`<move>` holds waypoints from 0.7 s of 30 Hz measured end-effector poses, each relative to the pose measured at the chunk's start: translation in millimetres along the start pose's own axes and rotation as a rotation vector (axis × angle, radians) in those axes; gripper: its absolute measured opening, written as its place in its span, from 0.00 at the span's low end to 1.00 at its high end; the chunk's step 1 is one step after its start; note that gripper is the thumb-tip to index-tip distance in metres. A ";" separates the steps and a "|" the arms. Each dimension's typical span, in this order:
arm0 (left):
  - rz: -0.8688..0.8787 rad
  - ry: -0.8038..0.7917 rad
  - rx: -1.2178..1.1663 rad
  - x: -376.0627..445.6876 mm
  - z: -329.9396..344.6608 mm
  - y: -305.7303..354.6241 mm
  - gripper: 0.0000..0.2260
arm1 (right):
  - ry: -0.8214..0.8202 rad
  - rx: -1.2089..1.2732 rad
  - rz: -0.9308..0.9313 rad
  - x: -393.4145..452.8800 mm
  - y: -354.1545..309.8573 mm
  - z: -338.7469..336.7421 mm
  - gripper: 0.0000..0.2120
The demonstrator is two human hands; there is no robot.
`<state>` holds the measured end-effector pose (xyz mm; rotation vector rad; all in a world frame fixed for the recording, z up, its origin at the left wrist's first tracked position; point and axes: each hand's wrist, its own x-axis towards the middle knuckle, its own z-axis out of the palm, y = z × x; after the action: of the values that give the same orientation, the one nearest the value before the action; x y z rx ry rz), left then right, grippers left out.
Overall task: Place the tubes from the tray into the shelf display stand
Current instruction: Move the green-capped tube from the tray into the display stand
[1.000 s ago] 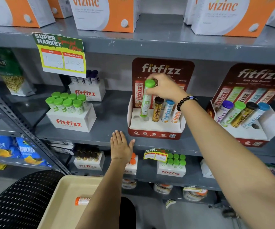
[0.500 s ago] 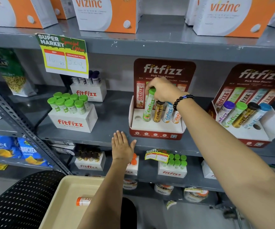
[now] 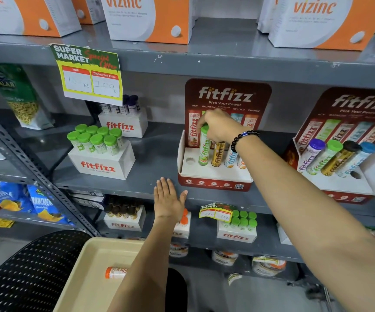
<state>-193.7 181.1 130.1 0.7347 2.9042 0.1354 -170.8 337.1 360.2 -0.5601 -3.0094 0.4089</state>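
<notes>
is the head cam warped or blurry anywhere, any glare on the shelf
Head view: wide-angle bending tilts the right display stand and bows the shelf edge; the centre, with the right hand on the green-capped tube, is sharp; the near right forearm is soft; mild sheen on the grey shelf, no harsh glare.

Right hand (image 3: 219, 128) grips green-capped tube (image 3: 204, 146) in display stand (image 3: 213, 176); left hand (image 3: 168, 199) flat on shelf (image 3: 150, 154).

Right hand (image 3: 219, 128) clenched, left hand (image 3: 167, 200) flat
</notes>
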 end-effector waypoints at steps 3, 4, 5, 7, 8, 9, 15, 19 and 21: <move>-0.002 0.000 0.002 -0.5 -0.3 0.3 0.33 | -0.021 -0.001 -0.020 -1.1 -1.0 -1.0 0.21; -0.002 0.000 0.005 -0.6 -0.5 0.3 0.33 | -0.029 -0.005 -0.023 -2.3 -1.5 -2.0 0.20; -0.002 0.000 0.008 -0.7 -0.7 0.3 0.33 | -0.037 -0.008 -0.026 -3.1 -1.3 -2.4 0.19; -0.003 -0.001 0.010 -0.7 -0.9 0.5 0.33 | -0.050 -0.006 -0.033 -3.9 -0.1 -1.9 0.19; -0.004 -0.002 0.008 -0.6 -1.0 0.7 0.33 | -0.049 -0.001 -0.037 -3.3 1.1 -1.0 0.19; -0.005 -0.003 0.005 -0.5 -0.9 0.7 0.33 | -0.045 0.008 -0.040 -2.0 2.3 0.1 0.20; -0.003 -0.016 0.004 -1.0 -2.2 0.8 0.33 | -0.061 -0.017 -0.040 2.9 9.8 6.9 0.20; 0.000 -0.020 -0.002 -0.2 -2.2 0.5 0.33 | -0.043 0.045 -0.024 4.4 16.1 22.4 0.22; 0.002 -0.022 0.002 -0.1 -2.2 0.3 0.33 | -0.040 0.064 -0.035 3.9 15.9 23.4 0.23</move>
<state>-193.8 181.1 132.3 0.7341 2.8834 0.1235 -171.2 347.0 333.4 -0.5005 -3.0267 0.5179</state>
